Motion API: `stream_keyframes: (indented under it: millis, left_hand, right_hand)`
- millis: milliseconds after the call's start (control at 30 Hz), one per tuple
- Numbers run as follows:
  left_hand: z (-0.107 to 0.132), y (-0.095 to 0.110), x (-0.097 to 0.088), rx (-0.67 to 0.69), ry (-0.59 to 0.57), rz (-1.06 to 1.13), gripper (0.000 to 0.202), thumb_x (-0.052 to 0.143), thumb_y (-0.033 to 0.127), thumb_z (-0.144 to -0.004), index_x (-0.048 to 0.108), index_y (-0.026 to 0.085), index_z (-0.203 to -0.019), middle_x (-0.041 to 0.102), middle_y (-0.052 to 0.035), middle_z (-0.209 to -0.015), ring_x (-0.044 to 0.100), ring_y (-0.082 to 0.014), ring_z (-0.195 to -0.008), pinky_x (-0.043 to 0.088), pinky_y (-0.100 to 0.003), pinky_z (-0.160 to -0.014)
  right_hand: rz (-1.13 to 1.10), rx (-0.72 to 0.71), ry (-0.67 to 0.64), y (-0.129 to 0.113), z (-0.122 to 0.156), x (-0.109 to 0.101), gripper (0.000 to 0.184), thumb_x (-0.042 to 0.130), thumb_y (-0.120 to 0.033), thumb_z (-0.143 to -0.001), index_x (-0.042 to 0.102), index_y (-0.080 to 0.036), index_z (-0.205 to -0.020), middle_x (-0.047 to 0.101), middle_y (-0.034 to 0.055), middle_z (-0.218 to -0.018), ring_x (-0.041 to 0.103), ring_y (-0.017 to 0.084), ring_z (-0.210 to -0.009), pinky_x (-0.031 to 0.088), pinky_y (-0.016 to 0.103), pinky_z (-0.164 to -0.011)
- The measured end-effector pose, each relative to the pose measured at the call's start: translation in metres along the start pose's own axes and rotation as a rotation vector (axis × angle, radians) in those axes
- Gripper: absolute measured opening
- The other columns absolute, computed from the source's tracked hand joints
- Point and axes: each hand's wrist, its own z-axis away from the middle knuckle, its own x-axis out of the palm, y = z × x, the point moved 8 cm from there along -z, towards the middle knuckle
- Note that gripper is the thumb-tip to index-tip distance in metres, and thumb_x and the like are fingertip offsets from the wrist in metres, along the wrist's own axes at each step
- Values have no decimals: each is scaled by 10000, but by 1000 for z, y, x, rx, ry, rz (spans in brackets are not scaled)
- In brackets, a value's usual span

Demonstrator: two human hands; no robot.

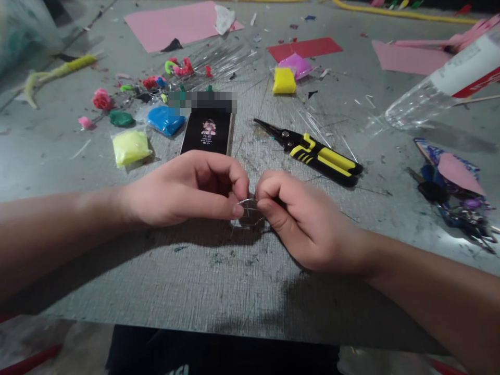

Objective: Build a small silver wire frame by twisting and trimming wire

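Both hands meet over the table near its front edge, pinching a small shape of thin silver wire (250, 212). It looks like a rounded loop with strands crossing inside; its exact form is too small to tell. My left hand (187, 190) grips its left side between thumb and forefinger. On the right side, my right hand (304, 213) pinches it with bent fingers. Behind my left hand lies a phone (208, 130) with its screen lit. Black and yellow pliers (312, 153) rest behind my right hand, jaws pointing left.
Bags of yellow (130, 147) and blue clay (166, 121) lie left of the phone, with coloured clay bits beyond. Farther back are a pink sheet (175, 23), a red strip (304, 49) and loose wires. A clear bottle (441, 83) lies right, above a dark cluttered heap (453, 192).
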Motion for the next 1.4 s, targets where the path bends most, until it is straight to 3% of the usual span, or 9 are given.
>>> stream_keyframes:
  millis: [233, 733, 1033, 1400]
  left_hand:
    - [0, 5, 2, 91, -45, -74, 139, 698, 66, -739, 598, 158, -765, 608, 7, -709, 508, -77, -598, 408, -148, -499]
    - [0, 2, 1, 42, -31, -190, 139, 693, 125, -739, 568, 186, -735, 537, 25, -658, 427, -98, -571, 352, -198, -476]
    - [2, 4, -12, 140, 211, -115, 62, 724, 149, -803, 682, 172, -842, 680, -1, -772, 613, -103, -699, 482, -168, -620]
    - [-1, -2, -5, 41, 105, -5, 41, 643, 144, -897, 654, 158, -860, 598, 19, -707, 531, -74, -606, 429, -143, -543]
  right_hand:
    - [-20, -36, -14, -4, 0, 1, 172, 442, -228, -1032, 442, -193, -864, 485, 10, -810, 445, 132, -711, 390, 302, -647]
    - [-6, -24, -8, -4, 1, 1, 188, 453, -242, -1031, 451, -187, -851, 480, 3, -786, 433, 124, -691, 382, 296, -629]
    - [49, -47, 126, 1, 1, -11, 164, 443, -185, -1027, 449, -187, -862, 461, -17, -761, 423, 105, -661, 365, 273, -602]
    - [31, -11, 131, 6, -2, -10, 166, 439, -198, -1023, 445, -194, -857, 473, -15, -750, 427, 112, -655, 361, 276, -591]
